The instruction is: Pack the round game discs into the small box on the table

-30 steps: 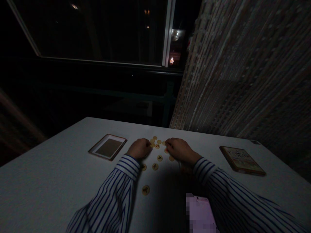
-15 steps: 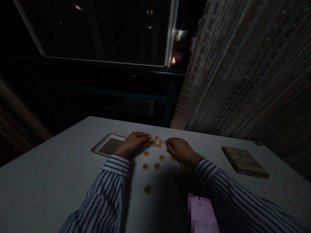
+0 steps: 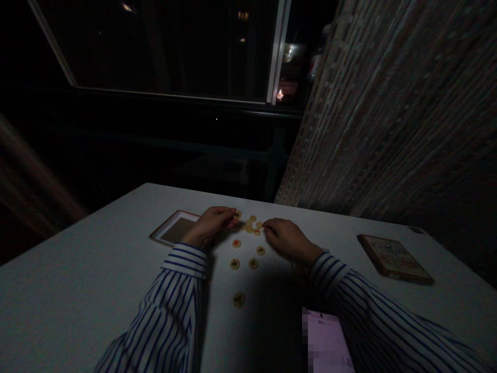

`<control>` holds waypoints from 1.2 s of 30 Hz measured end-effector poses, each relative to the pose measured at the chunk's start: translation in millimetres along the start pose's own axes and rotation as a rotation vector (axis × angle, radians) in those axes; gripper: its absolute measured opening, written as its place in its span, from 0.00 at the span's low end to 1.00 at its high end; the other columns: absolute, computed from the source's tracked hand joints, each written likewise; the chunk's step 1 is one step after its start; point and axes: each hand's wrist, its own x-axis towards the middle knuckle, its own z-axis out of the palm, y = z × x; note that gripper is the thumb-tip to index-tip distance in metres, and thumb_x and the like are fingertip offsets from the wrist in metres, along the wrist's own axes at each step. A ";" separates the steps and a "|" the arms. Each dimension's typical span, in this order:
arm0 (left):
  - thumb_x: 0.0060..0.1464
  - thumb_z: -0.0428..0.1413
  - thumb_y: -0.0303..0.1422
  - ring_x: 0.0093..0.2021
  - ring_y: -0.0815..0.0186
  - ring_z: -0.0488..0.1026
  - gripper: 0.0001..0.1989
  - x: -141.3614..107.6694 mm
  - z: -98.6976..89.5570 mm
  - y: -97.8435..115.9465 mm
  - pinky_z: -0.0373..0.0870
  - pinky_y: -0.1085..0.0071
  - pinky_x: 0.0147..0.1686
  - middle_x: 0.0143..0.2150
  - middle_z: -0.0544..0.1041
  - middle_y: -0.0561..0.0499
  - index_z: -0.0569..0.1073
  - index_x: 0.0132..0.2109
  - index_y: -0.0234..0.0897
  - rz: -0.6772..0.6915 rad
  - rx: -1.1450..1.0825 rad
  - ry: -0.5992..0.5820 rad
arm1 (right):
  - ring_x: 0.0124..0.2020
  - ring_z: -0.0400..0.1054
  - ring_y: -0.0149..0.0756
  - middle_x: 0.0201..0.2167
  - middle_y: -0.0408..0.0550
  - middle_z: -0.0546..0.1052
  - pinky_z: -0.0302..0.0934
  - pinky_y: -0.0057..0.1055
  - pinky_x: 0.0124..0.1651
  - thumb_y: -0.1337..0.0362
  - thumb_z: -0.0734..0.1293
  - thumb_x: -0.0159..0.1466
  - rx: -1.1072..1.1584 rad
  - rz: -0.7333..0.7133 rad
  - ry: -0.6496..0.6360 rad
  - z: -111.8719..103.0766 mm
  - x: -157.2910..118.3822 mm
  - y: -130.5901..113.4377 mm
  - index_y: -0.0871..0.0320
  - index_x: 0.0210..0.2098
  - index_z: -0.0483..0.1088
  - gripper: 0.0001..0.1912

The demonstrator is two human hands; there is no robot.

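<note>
My left hand pinches a round Chinese chess piece between thumb and fingers, its dark character facing me, just above the table. Close to the far group of pale pieces, my right hand is closed, fingers curled down at the table. Whatever sits under its fingertips is hidden. Between the hands lies a piece with a red character, and nearer to me are pieces with black characters. One dark-marked piece lies apart, closest to me.
An open shallow box tray lies beside my left wrist. To the right is a flat box with a printed picture. A phone rests by my right forearm on the white table. A string curtain hangs behind.
My left hand has turned and raised its piece slightly, so the marked face shows. The right hand's fingers now cover pieces that were partly visible beside them. The view has shifted a little.
</note>
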 end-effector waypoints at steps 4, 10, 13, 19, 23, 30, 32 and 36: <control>0.53 0.53 0.26 0.25 0.75 0.72 0.05 -0.4 -3.3 2.1 0.69 0.84 0.25 0.24 0.75 0.50 0.72 0.31 0.29 -0.013 -0.048 0.016 | 0.42 0.67 0.35 0.41 0.50 0.75 0.54 0.28 0.46 0.64 0.54 0.64 0.010 -0.026 0.014 1.4 0.6 1.0 0.58 0.44 0.70 0.16; 0.52 0.54 0.26 0.25 0.75 0.73 0.05 -2.0 -6.2 3.5 0.71 0.83 0.25 0.27 0.76 0.50 0.73 0.38 0.31 0.041 -0.044 0.022 | 0.42 0.67 0.34 0.40 0.50 0.75 0.54 0.27 0.46 0.65 0.55 0.63 0.032 -0.049 0.034 1.9 1.9 0.7 0.59 0.43 0.70 0.16; 0.52 0.54 0.25 0.25 0.75 0.73 0.09 -2.2 -5.7 3.3 0.71 0.82 0.24 0.29 0.75 0.51 0.73 0.42 0.34 0.047 -0.058 0.007 | 0.43 0.66 0.34 0.41 0.49 0.75 0.54 0.27 0.46 0.65 0.54 0.63 0.049 -0.060 0.046 1.6 2.5 -1.1 0.59 0.44 0.70 0.16; 0.50 0.54 0.25 0.27 0.73 0.74 0.08 -2.7 -2.9 2.5 0.70 0.80 0.26 0.30 0.76 0.50 0.72 0.39 0.32 0.019 -0.025 0.010 | 0.44 0.66 0.35 0.42 0.50 0.74 0.53 0.28 0.47 0.64 0.55 0.63 0.067 -0.039 0.021 2.2 3.8 -5.4 0.59 0.45 0.70 0.16; 0.46 0.57 0.27 0.30 0.72 0.73 0.14 0.4 -7.2 -2.6 0.70 0.76 0.32 0.31 0.76 0.50 0.71 0.43 0.32 0.075 0.107 -0.016 | 0.43 0.66 0.34 0.41 0.50 0.75 0.54 0.27 0.46 0.64 0.55 0.63 0.064 -0.049 0.031 3.0 3.5 -4.4 0.59 0.44 0.70 0.16; 0.44 0.55 0.34 0.35 0.65 0.72 0.17 10.3 -18.7 -11.9 0.66 0.71 0.35 0.37 0.76 0.47 0.72 0.43 0.32 0.398 0.817 -0.023 | 0.43 0.66 0.34 0.41 0.50 0.75 0.54 0.27 0.46 0.64 0.54 0.63 0.051 -0.041 0.060 6.3 4.1 2.7 0.59 0.44 0.69 0.16; 0.46 0.53 0.36 0.35 0.65 0.72 0.16 10.7 -20.4 -12.8 0.65 0.72 0.35 0.37 0.77 0.47 0.73 0.42 0.34 0.433 0.969 -0.036 | 0.43 0.67 0.34 0.41 0.50 0.75 0.54 0.27 0.46 0.64 0.54 0.64 0.046 -0.041 0.062 7.1 3.7 4.1 0.59 0.44 0.70 0.16; 0.46 0.53 0.38 0.34 0.65 0.72 0.14 10.0 -23.8 -14.1 0.64 0.73 0.32 0.34 0.77 0.48 0.74 0.40 0.36 0.393 1.117 -0.051 | 0.42 0.67 0.35 0.41 0.50 0.75 0.55 0.27 0.45 0.63 0.54 0.63 0.037 -0.031 0.050 7.7 2.9 5.3 0.58 0.44 0.69 0.16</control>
